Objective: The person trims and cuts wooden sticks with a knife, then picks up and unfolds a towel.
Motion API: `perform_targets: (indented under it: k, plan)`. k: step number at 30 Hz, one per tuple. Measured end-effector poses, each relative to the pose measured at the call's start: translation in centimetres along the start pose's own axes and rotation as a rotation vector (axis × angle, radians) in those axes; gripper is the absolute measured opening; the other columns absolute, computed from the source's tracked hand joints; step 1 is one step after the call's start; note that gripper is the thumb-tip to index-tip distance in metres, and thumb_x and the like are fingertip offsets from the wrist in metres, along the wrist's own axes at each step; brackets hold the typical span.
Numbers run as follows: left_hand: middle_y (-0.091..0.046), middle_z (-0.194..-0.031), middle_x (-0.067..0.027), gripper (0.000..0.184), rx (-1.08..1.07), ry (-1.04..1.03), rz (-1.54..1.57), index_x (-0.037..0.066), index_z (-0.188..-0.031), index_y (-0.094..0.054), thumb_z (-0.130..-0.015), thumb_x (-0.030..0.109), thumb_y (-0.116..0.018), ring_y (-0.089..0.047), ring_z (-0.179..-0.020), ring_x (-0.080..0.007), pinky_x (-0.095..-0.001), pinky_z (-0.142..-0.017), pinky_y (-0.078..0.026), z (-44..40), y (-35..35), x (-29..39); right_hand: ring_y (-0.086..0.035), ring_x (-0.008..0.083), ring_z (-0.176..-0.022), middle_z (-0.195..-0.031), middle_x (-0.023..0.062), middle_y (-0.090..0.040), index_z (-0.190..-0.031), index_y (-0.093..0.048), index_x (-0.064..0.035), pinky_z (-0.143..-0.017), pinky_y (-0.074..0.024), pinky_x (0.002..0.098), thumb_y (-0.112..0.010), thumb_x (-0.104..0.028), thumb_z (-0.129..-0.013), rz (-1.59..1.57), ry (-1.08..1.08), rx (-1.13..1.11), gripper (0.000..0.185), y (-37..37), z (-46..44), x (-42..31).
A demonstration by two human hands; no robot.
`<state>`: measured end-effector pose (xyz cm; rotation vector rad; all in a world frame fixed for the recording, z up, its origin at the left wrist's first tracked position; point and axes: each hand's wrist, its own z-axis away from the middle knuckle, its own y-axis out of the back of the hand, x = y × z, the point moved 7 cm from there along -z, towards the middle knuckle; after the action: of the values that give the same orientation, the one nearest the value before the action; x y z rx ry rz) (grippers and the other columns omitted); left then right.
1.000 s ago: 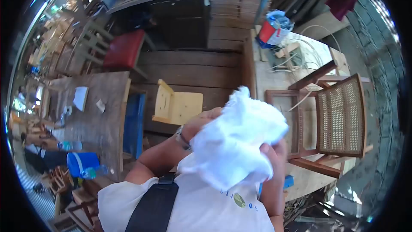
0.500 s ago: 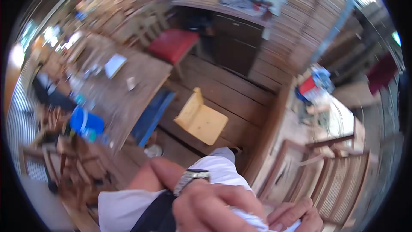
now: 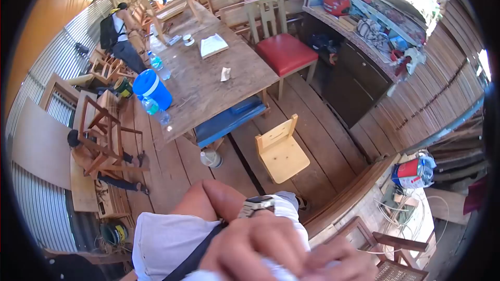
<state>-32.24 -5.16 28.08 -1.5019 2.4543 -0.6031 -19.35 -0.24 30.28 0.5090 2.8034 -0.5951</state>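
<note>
My left hand [image 3: 255, 247], with a wristwatch [image 3: 258, 205] on its wrist, is at the bottom centre, close to the camera. Its fingers are curled round a white cloth [image 3: 278, 270], of which only a small piece shows. Beside it on the right, my right hand [image 3: 341, 263] is blurred, its fingers bent and pinched at the same cloth. Most of the cloth is hidden by the hands or cut off by the frame. Past my hands, a small pale wooden chair [image 3: 284, 161] stands on the plank floor.
A large wooden table [image 3: 239, 73] bears a blue water jug [image 3: 152, 88], bottles and paper. A red-seated chair [image 3: 286, 52] and dark cabinet [image 3: 351, 78] stand behind. One person [image 3: 122, 36] wears a backpack; another [image 3: 86, 156] sits by a wooden frame. Cords [image 3: 401, 208] lie right.
The view has swung up and left, so the table, cabinet and chairs appear farther right and people come into sight. Both my hands stay together at the cloth.
</note>
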Motion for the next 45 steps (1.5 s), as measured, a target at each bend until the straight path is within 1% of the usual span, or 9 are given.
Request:
perform_targets:
  k: [7, 11, 17, 19, 23, 31, 38, 43, 45]
  plan:
    - [-0.064, -0.117, -0.0257, 0.048, -0.596, 0.535, 0.182, -0.008, -0.111, -0.061, -0.098, 0.038, -0.061, -0.064, -0.109, -0.0362, -0.0433, -0.089, -0.054, 6.8, -0.2, -6.3, -0.061, 0.0363, -0.083, -0.097, 0.0250, -0.065, -0.088, -0.060, 0.0054, -0.074, -0.0522, 0.0412, -0.058, -0.024, -0.095, 0.072, -0.116, 0.086, 0.030, 0.9, 0.8, -0.2]
    - [-0.063, -0.100, -0.0247, 0.050, -0.977, 0.811, 0.561, -0.012, -0.104, -0.062, -0.099, 0.038, -0.058, -0.061, -0.095, -0.0432, -0.0476, -0.085, -0.051, 9.1, -4.2, -6.8, -0.060, 0.0358, -0.091, -0.105, 0.0241, -0.063, -0.097, -0.057, 0.0055, -0.079, -0.0516, 0.0417, -0.057, -0.025, -0.096, 0.139, -0.148, 0.125, 0.031, 2.1, 1.1, -0.8]
    - [-0.062, -0.110, -0.0241, 0.026, -1.009, 0.672, 0.644, -0.007, -0.106, -0.062, -0.102, 0.018, -0.054, -0.058, -0.101, -0.0384, -0.0467, -0.084, -0.048, 7.9, -6.8, -8.4, -0.059, 0.0350, -0.103, -0.116, 0.0228, -0.060, -0.111, -0.054, 0.0057, -0.087, -0.0506, 0.0424, -0.056, -0.027, -0.099, 0.305, -0.172, 0.161, 0.035, 3.9, 2.3, -2.0]
    - [-0.060, -0.079, -0.0191, 0.016, -0.795, 0.598, 0.344, -0.004, -0.084, -0.056, -0.087, 0.012, -0.061, -0.065, -0.079, -0.0303, -0.0476, -0.069, -0.048, 9.7, -5.9, -9.9, -0.058, 0.0347, -0.107, -0.120, 0.0224, -0.059, -0.116, -0.053, 0.0058, -0.090, -0.0503, 0.0426, -0.056, -0.027, -0.099, 0.439, -0.211, 0.212, 0.037, 4.8, 3.8, -3.1]
    - [-0.059, -0.085, -0.0194, 0.013, -0.588, 1.236, 0.049, -0.004, -0.094, -0.052, -0.097, 0.009, -0.052, -0.063, -0.080, -0.0271, -0.0447, -0.071, -0.044, 14.7, -1.2, -15.8, -0.057, 0.0342, -0.115, -0.128, 0.0215, -0.057, -0.125, -0.050, 0.0060, -0.095, -0.0496, 0.0431, -0.055, -0.028, -0.101, 0.933, -0.428, 0.459, 0.042, 8.5, 10.6, -7.1]
    - [-0.067, -0.103, -0.0162, 0.037, -0.574, 1.506, -0.018, 0.000, -0.127, -0.056, -0.101, 0.026, -0.057, -0.066, -0.092, -0.0244, -0.0372, -0.082, -0.050, 20.3, 2.0, -16.9, -0.060, 0.0204, -0.108, -0.125, 0.0151, -0.062, -0.137, -0.048, 0.0078, -0.093, -0.0494, 0.0347, -0.068, -0.017, -0.096, 1.428, -0.858, 0.772, 0.052, 14.5, 25.1, -8.0]
    - [-0.071, -0.107, -0.0118, 0.052, -0.482, 1.500, -0.177, -0.001, -0.118, -0.063, -0.087, 0.039, -0.076, -0.065, -0.100, -0.0178, -0.0341, -0.088, -0.051, 18.3, 4.7, -16.4, -0.066, 0.0261, -0.081, -0.096, 0.0171, -0.068, -0.113, -0.067, 0.0075, -0.070, -0.0519, 0.0392, -0.057, -0.022, -0.101, 1.238, -0.643, 1.272, 0.033, 15.3, 25.6, -9.7]
    - [-0.069, -0.094, 0.0004, 0.021, 0.146, 1.625, -0.219, 0.005, -0.109, -0.066, -0.099, 0.023, -0.065, -0.062, -0.080, -0.0066, -0.0268, -0.071, -0.051, 19.0, 10.1, -18.7, -0.056, 0.0258, -0.124, -0.139, 0.0154, -0.050, -0.140, -0.049, -0.0014, -0.097, -0.0535, 0.0383, -0.052, -0.023, -0.104, 1.036, -0.507, 1.621, 0.042, 15.6, 28.8, -13.3]
    - [-0.065, -0.088, 0.0034, 0.021, 0.105, 1.695, -0.451, 0.008, -0.109, -0.066, -0.100, 0.027, -0.063, -0.057, -0.077, -0.0028, -0.0229, -0.068, -0.047, 18.9, 11.6, -18.6, -0.060, 0.0151, -0.105, -0.117, 0.0090, -0.064, -0.129, -0.060, 0.0024, -0.089, -0.0497, 0.0297, -0.052, -0.020, -0.105, 1.252, -0.519, 1.484, 0.034, 15.6, 26.4, -14.2]
